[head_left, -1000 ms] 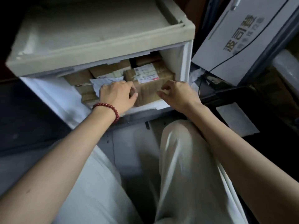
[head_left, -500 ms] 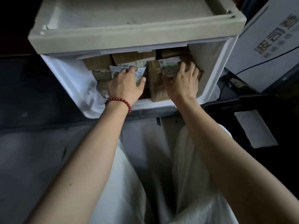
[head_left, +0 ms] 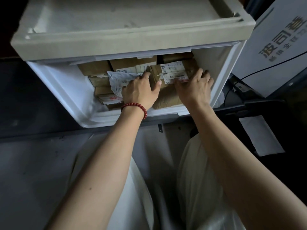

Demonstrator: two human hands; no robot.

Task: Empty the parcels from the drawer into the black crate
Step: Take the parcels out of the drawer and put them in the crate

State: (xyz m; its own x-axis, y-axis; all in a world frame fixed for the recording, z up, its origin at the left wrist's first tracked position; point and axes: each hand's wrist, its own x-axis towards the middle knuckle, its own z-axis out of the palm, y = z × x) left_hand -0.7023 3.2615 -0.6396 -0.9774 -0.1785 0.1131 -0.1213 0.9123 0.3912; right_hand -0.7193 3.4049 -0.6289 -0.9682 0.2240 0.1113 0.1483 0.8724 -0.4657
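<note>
The white plastic drawer (head_left: 66,90) is pulled out and packed with brown cardboard parcels. A large brown parcel with white shipping labels (head_left: 172,70) lies at the right of the drawer. My left hand (head_left: 141,92), with a red bead bracelet on its wrist, grips the parcel's left edge with the thumb on top. My right hand (head_left: 194,87) curls over its right side and covers part of the label. A white plastic mailer (head_left: 119,78) lies just left of my left hand. The black crate (head_left: 259,112) shows only as a dark rim at the right.
The beige cabinet top (head_left: 126,25) overhangs the drawer. Several smaller brown boxes (head_left: 101,80) are stacked at the drawer's left. A white printed carton (head_left: 279,52) leans at the right with a black cable across it. A white sheet (head_left: 260,135) lies inside the dark area at right.
My left hand has shifted right from the white mailer onto the large brown parcel's left edge. My right hand has slid further over its right side. The view has moved closer.
</note>
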